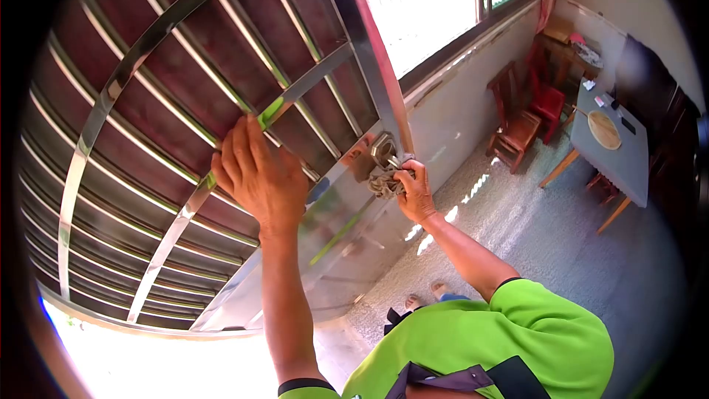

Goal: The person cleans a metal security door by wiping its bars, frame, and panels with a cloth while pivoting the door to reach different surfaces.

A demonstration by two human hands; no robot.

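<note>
while left fingers (pixel 233 151) lie loosely extended on the grille (pixel 314 83), right fingers (pixel 415 170) grasp cloth (pixel 382 184).

A person in a lime-green short-sleeved shirt (pixel 473 332) spreads the left hand (pixel 264 177) over a flat silver metal crossbar (pixel 317 74) on a dark reddish door with shiny bars (pixel 196 103). The right hand (pixel 416 191) grips a crumpled grey-brown cloth (pixel 384 183) beside a chrome door handle (pixel 384 149). Well apart, at right, a pale blue-grey counter with wooden legs (pixel 628 166) bears a round tan tray (pixel 604 130), near a brown wooden chair (pixel 518 128)
</note>
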